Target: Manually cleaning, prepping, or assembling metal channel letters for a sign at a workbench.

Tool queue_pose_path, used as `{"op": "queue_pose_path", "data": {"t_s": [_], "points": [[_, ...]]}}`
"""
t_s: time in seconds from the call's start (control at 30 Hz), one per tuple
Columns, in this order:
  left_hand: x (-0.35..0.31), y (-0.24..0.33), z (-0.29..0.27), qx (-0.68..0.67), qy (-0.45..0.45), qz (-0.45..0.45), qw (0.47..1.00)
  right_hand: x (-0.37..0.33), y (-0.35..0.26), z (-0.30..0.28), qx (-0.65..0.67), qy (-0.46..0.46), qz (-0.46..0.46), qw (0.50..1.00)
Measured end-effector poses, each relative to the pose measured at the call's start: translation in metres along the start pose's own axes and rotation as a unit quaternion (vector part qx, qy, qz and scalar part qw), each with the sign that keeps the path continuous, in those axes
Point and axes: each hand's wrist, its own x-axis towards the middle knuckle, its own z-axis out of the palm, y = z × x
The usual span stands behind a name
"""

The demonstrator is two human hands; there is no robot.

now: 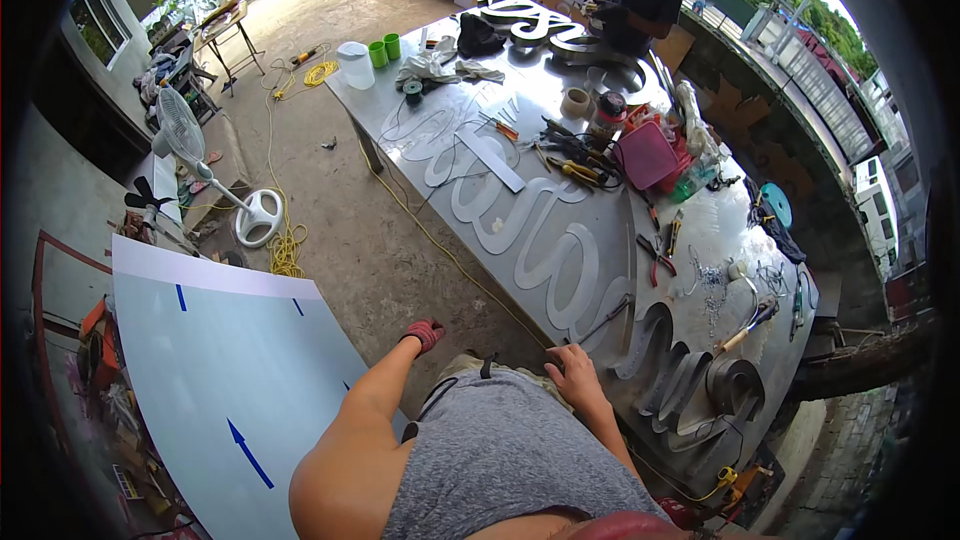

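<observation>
My left hand [426,334], in a red glove, hangs over the floor between the table and a pale blue sheet; its fingers look curled in, with nothing showing in them. At the near edge of the metal table [690,430] rests my bare right hand [573,376], fingers apart and holding nothing. Closest to it are a thin dark tool [607,318] and flat grey script-shaped letter pieces [575,280]. Bent metal letter strips [680,380] stand on edge to its right.
Pliers [655,260], a pink tub [648,154] and green cups [378,53] sit on the table. A person [640,0] stands at its far end beside raised metal letters [520,15]. Left are the blue sheet [220,370], a fan [180,127] and yellow cord [287,250] along the floor.
</observation>
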Motion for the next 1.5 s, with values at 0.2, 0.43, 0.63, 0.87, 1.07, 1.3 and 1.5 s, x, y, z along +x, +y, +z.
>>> {"op": "queue_pose_path", "data": {"t_s": [0.2,0.43,0.63,0.87,1.07,1.3,1.5], "points": [[0.005,-0.049,-0.039,-0.027,0.050,-0.019,0.998,0.014,-0.017,0.009,-0.059,-0.037,0.020,0.997],[-0.029,-0.096,0.018,-0.121,0.050,-0.034,0.991,0.069,-0.047,0.013,-0.125,-0.128,-0.072,0.981],[-0.083,-0.110,0.055,-0.145,0.033,-0.037,0.988,0.117,-0.065,0.028,-0.164,-0.213,-0.158,0.950],[-0.114,-0.136,0.054,-0.170,0.124,-0.129,0.969,0.141,-0.090,0.023,-0.184,-0.265,-0.182,0.929],[-0.104,-0.123,0.038,-0.172,0.096,-0.139,0.970,0.138,-0.075,0.023,-0.166,-0.261,-0.167,0.936],[-0.062,-0.098,0.032,-0.167,0.088,-0.062,0.980,0.131,-0.054,0.021,-0.157,-0.252,-0.129,0.946],[-0.043,-0.076,0.014,-0.179,0.074,-0.046,0.980,0.127,-0.048,0.009,-0.145,-0.218,-0.095,0.960]]}}
